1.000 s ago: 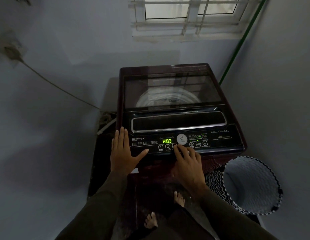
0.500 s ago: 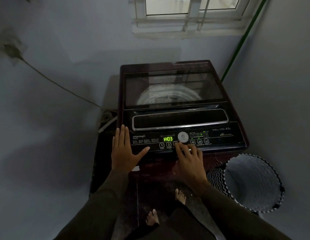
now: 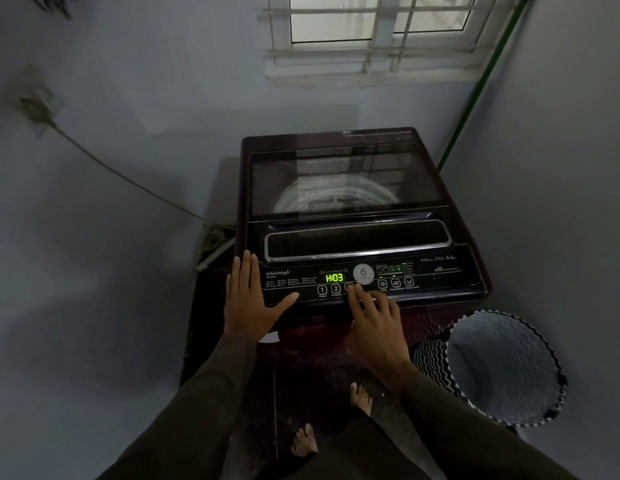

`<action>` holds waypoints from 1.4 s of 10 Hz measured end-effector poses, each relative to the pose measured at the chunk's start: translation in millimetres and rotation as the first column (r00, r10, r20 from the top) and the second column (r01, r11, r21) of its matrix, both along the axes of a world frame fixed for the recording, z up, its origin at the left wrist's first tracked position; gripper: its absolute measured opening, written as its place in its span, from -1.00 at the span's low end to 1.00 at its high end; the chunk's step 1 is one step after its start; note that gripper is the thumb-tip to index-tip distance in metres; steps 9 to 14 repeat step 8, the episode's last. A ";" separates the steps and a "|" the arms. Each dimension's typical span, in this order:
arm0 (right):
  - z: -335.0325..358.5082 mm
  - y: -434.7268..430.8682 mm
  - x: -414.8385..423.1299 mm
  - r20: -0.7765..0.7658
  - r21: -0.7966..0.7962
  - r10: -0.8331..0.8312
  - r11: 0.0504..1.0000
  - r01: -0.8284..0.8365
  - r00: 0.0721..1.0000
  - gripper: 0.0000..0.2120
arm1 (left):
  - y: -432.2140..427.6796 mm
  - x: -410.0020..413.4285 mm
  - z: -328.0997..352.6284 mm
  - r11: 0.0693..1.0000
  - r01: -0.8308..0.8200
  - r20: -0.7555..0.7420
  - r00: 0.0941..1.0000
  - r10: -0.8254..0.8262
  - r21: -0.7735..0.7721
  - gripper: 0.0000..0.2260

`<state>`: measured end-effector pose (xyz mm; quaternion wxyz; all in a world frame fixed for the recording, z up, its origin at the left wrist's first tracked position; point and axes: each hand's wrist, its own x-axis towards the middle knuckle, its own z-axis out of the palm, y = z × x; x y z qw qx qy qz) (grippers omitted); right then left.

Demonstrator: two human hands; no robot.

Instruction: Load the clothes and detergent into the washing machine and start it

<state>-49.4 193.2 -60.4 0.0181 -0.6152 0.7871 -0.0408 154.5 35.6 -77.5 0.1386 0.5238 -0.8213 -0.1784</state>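
Both hands are working at the near edge of the washing machine (image 3: 343,174), which is standing by the far wall under the window (image 3: 370,29). The left hand (image 3: 247,299) is lying flat and spread on the near left corner of the control panel (image 3: 294,282), holding nothing. The right hand (image 3: 374,323) is reaching to the row of round buttons, its forefinger (image 3: 353,295) resting on the third button (image 3: 348,286), just right of the one marked 2. Its other fingers are hanging loosely bent, gripping nothing. The display (image 3: 334,278) is glowing green with H:03. The glass lid is lying closed, with the pale drum showing through; whether clothes are inside I cannot tell. The laundry basket (image 3: 429,358) is sitting on the floor at the near right. Loading is looking finished, so starting the machine is the step in hand. The next move is calling for one firm press, then a glance at the display.
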 end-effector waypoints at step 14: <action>23.6 -13.3 -14.5 0.022 -0.110 -0.019 0.994 0.022 1.000 -0.45 | 34.1 -26.1 23.3 0.994 0.083 0.110 0.991 -0.075 -0.069 -0.26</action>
